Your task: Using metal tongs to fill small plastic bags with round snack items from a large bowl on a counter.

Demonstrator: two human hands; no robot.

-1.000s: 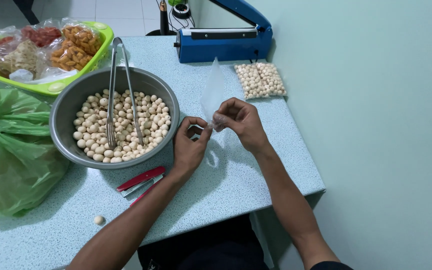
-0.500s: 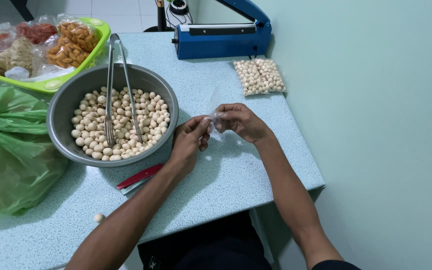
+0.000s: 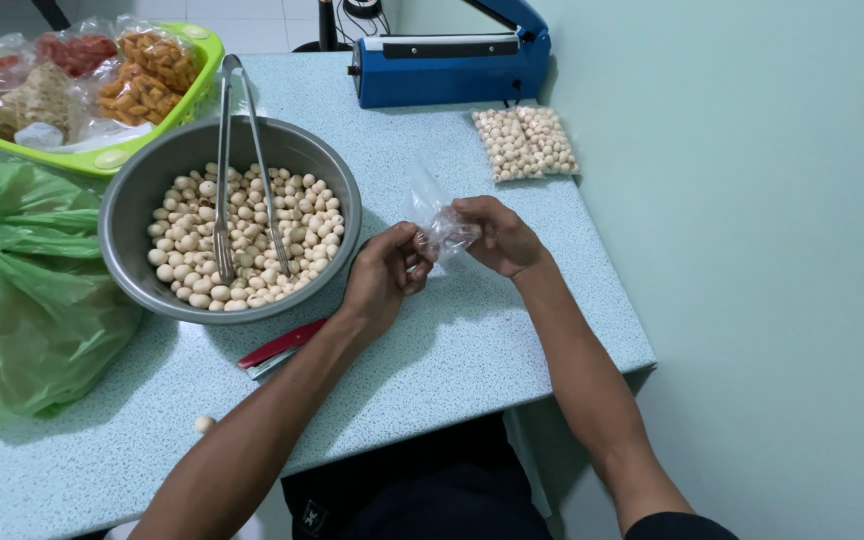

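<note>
Both hands pinch a small clear plastic bag (image 3: 437,220) just above the tabletop. My left hand (image 3: 384,275) grips its lower left edge and my right hand (image 3: 492,232) holds its right side, so the bag is crumpled between them. To the left stands a grey metal bowl (image 3: 142,200) full of small pale round balls (image 3: 242,240), with metal tongs (image 3: 242,160) resting in it and leaning on the far rim.
A sealed packet of pale balls (image 3: 524,142) lies by a blue heat sealer (image 3: 452,65) at the back. A green tray (image 3: 112,160) holds bagged snacks, a green plastic bag (image 3: 22,290) lies left, a red knife (image 3: 282,345) and one loose ball (image 3: 203,424) sit near.
The clear bag stood upright and stretched a second ago; now it is lower and crumpled between my hands, which have drawn closer together.
</note>
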